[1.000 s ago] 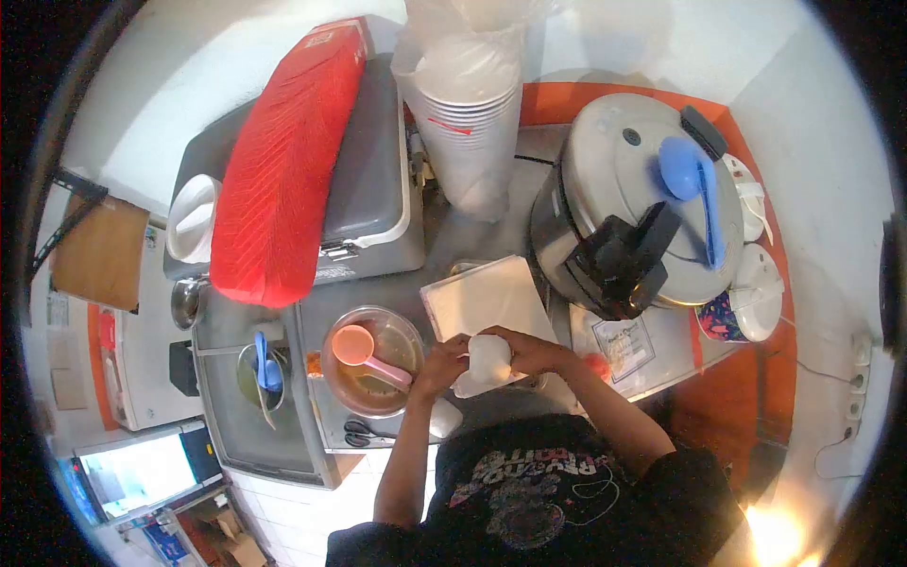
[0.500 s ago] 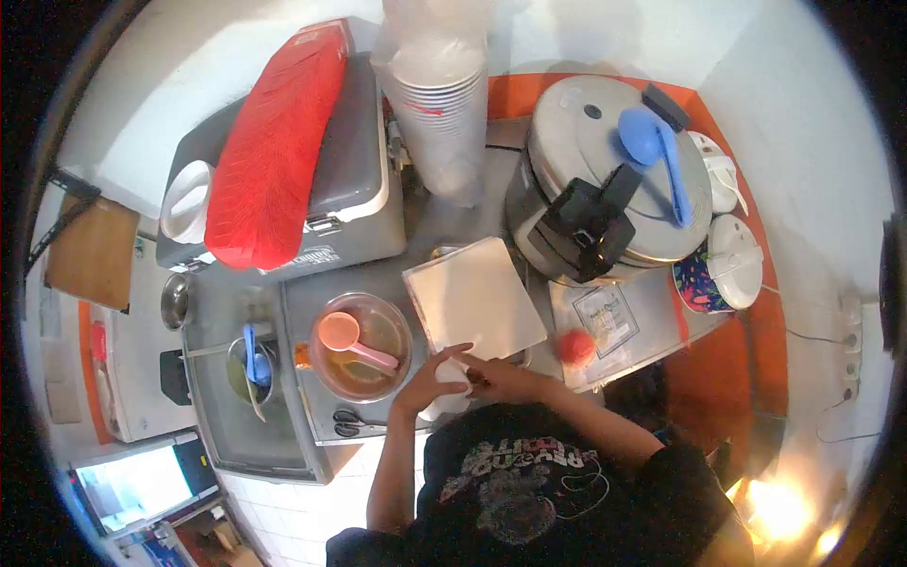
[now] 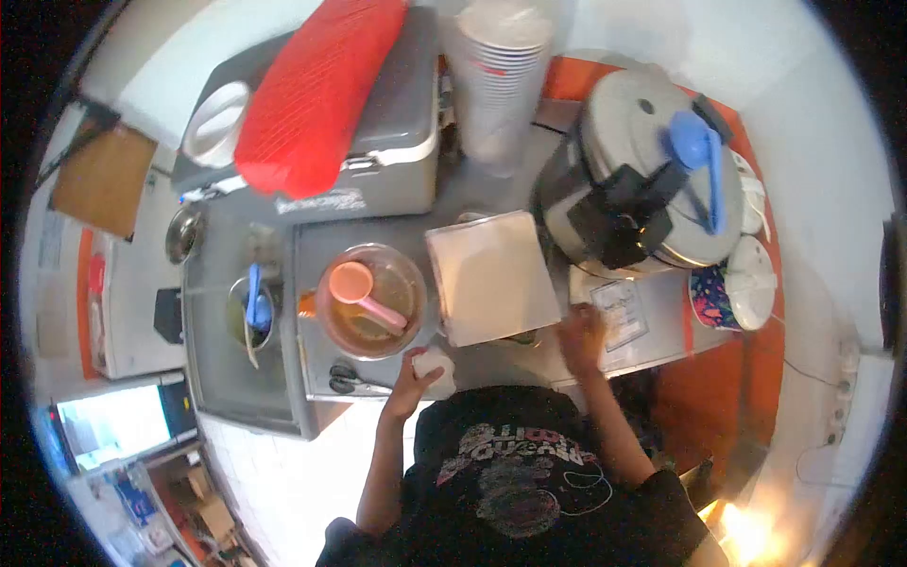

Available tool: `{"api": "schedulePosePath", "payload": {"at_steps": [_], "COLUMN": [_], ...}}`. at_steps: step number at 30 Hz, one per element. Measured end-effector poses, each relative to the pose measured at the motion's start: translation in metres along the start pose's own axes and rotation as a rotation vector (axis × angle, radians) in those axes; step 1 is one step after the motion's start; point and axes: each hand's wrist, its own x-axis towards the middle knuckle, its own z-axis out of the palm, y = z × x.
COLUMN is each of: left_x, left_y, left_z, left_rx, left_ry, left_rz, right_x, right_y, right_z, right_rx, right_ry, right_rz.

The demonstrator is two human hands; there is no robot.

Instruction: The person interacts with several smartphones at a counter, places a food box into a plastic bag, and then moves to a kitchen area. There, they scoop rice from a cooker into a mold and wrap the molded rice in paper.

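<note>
My left hand (image 3: 408, 387) is closed around a small white object (image 3: 436, 372), which looks like a soft bundle or small bag, at the counter's front edge. Just beyond it stands a clear bowl (image 3: 412, 333) of brownish liquid, with a pink ladle-like scoop (image 3: 350, 283) resting in it. My right hand (image 3: 583, 340), smeared by motion, reaches over the counter to the right of a stack of square pale paper sheets (image 3: 495, 276). It covers the place of the red ball seen earlier; whether its fingers grip that ball I cannot tell.
Scissors (image 3: 357, 381) lie left of my left hand. A large metal pot (image 3: 614, 123) with a blue ladle (image 3: 694, 142) on its lid stands at the back right. Behind are a stack of white cups (image 3: 501, 85) and a grey cooler (image 3: 397, 104) carrying a red bag (image 3: 316, 104).
My hands were together around the white object and have parted. The left keeps it and has moved slightly left; the right has swung right to the red ball's place. The view has shifted.
</note>
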Motion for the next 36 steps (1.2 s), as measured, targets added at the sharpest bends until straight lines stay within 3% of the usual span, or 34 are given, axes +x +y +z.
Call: {"api": "schedulePosePath", "payload": {"at_steps": [1, 2, 3, 4, 7, 8, 11, 12, 13, 15, 16, 17, 19, 22, 26, 29, 32, 33, 35, 36], "left_x": [-0.004, -0.006, -0.011, -0.023, -0.039, -0.060, -0.070, -0.078, -0.082, -0.091, -0.096, -0.103, -0.119, -0.130, -0.139, -0.149, -0.161, -0.167, -0.171, -0.174], "left_y": [-0.022, -0.062, -0.084, -0.074, -0.090, -0.038, -0.070, -0.069, -0.079, -0.098, -0.103, -0.109, -0.111, -0.113, -0.122, -0.123, -0.122, -0.117, -0.126, -0.125], "left_z": [-0.019, -0.044, -0.062, -0.070, -0.092, -0.075, -0.073, -0.066, -0.065, -0.063, -0.063, -0.061, -0.058, -0.058, -0.062, -0.060, -0.058, -0.053, -0.050, -0.044], "left_rx": [-0.007, -0.067, -0.125, -0.082, -0.139, -0.040, -0.208, -0.317, -0.331, -0.380, -0.413, -0.426, -0.577, -0.525, -0.437, -0.418, -0.511, -0.565, -0.534, -0.526], "left_ry": [0.026, 0.021, 0.014, 0.059, 0.121, 0.151, 0.259, 0.299, 0.304, 0.346, 0.359, 0.368, 0.438, 0.467, 0.484, 0.502, 0.550, 0.555, 0.568, 0.572], "left_rz": [-0.006, 0.123, 0.256, 0.097, 0.002, -0.052, 0.018, 0.000, 0.011, 0.006, -0.013, -0.006, -0.069, -0.090, -0.033, -0.005, 0.010, 0.022, -0.042, -0.033], "right_x": [-0.001, 0.000, -0.001, -0.002, 0.008, 0.012, 0.011, 0.014, 0.013, 0.009, 0.011, 0.018, 0.028, 0.053, 0.097, 0.106, 0.070, 0.054, 0.021, -0.005], "right_y": [0.018, 0.032, 0.058, 0.076, 0.066, 0.058, 0.027, 0.033, 0.044, 0.054, 0.050, 0.046, 0.005, -0.077, -0.111, -0.102, -0.146, -0.158, -0.172, -0.171], "right_z": [-0.016, -0.036, -0.037, -0.037, -0.044, -0.049, -0.051, -0.043, -0.037, -0.035, -0.035, -0.036, -0.050, -0.035, 0.063, 0.117, 0.109, 0.099, 0.094, 0.101], "right_rx": [-0.062, -0.386, -0.463, -0.386, -0.196, -0.083, -0.193, -0.428, -0.437, -0.413, -0.309, -0.316, -0.177, -0.032, 0.024, -0.041, -0.250, -0.236, -0.007, 0.044], "right_ry": [0.157, 0.101, 0.089, 0.029, -0.135, -0.231, -0.306, -0.405, -0.401, -0.316, -0.319, -0.320, -0.192, -0.146, -0.009, -0.120, 0.154, 0.151, -0.244, -0.448], "right_rz": [-0.143, -0.248, -0.269, -0.255, -0.251, -0.244, -0.335, -0.457, -0.471, -0.522, -0.182, -0.198, -0.448, -0.527, -0.786, -0.759, -0.645, -0.648, -0.669, -0.565]}}
